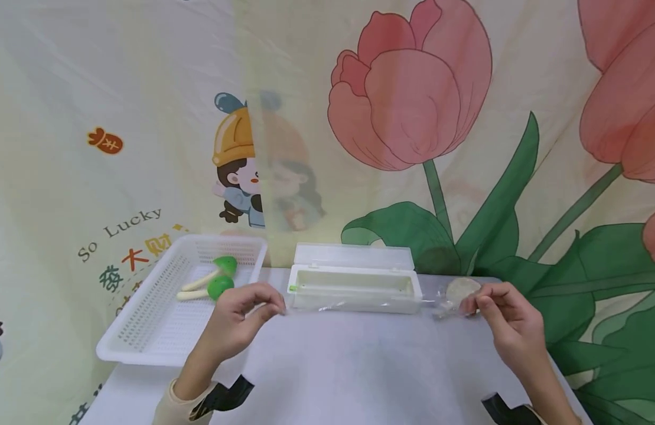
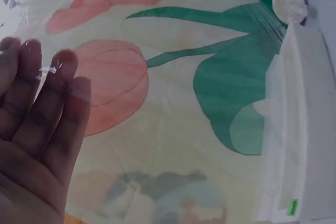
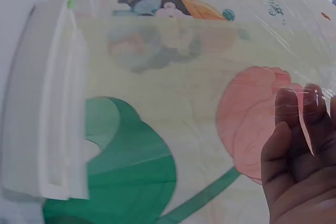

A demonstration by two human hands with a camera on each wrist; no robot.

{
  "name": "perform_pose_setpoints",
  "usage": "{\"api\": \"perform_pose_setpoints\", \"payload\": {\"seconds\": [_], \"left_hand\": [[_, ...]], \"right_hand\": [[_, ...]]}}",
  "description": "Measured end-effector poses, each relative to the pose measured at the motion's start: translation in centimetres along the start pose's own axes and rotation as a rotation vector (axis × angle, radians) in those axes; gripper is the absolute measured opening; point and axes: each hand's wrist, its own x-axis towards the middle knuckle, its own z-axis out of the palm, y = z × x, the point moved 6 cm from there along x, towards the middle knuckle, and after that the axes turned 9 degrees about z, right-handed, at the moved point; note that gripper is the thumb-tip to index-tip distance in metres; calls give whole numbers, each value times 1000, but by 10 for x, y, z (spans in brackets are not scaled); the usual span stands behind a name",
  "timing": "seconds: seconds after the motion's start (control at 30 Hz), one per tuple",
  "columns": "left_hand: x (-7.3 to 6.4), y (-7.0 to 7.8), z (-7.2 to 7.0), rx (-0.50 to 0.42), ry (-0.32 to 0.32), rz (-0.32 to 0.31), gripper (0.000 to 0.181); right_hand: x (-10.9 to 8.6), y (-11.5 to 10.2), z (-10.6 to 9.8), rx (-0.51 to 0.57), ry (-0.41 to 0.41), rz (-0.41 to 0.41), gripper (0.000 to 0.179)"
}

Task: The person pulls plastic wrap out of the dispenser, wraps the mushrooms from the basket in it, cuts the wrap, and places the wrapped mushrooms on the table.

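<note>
A sheet of clear plastic film [image 1: 354, 306] stretches between my two hands, in front of a white lidded box. My left hand [image 1: 243, 321] pinches its left end between thumb and fingers. The right hand [image 1: 512, 323] pinches the other end, beside a round pale disc-like thing [image 1: 462, 288]. Both wrist views look through the film; the left fingers [image 2: 39, 87] and right fingers [image 3: 289, 108] show at its edges. The long white box [image 1: 354, 302] stands behind the film with its translucent lid [image 1: 354, 257] raised. A small green piece [image 1: 293, 288] sits at its left end.
A white perforated basket [image 1: 136, 348] stands to the left, holding two toy-like items with green heads [image 1: 221, 287] and pale handles. The white tabletop [image 1: 359, 372] lies before me. A printed curtain [image 1: 290, 35] with tulips hangs right behind the table.
</note>
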Motion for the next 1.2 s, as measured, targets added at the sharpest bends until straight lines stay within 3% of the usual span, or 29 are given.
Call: {"api": "perform_pose_setpoints", "payload": {"seconds": [0.13, 0.3, 0.4, 0.47, 0.53, 0.6, 0.63, 0.73, 0.87, 1.03, 1.2], "left_hand": [[-33, 4, 10, -126, -153, -64, 27], [-79, -5, 28, -246, -336, -241, 22], [-105, -11, 40, -267, -429, -299, 12], [-121, -16, 47, -280, -482, -349, 7], [-135, -21, 55, -306, -522, -405, 6], [-148, -28, 62, -333, -550, -494, 6], [-155, -31, 64, -339, -560, -551, 7], [-172, -40, 72, -325, -576, -679, 10], [-189, -48, 82, -280, -579, -769, 15], [-202, -54, 91, -229, -610, -822, 14], [-206, -55, 94, -181, -650, -812, 7]], "right_hand": [[-30, 10, 9, 22, -118, 167, 16], [-74, 31, 21, -11, -305, 455, 22], [-101, 49, 31, 85, -487, 624, 19], [-122, 63, 40, 176, -612, 793, 19], [-143, 77, 48, 235, -698, 942, 21], [-160, 89, 55, 243, -750, 1020, 25], [-167, 94, 57, 237, -762, 1052, 26], [-180, 107, 62, 168, -781, 1021, 23], [-189, 121, 63, 82, -775, 1025, 18], [-196, 131, 63, -12, -762, 1119, 17], [-198, 133, 62, -44, -757, 1135, 17]]}}
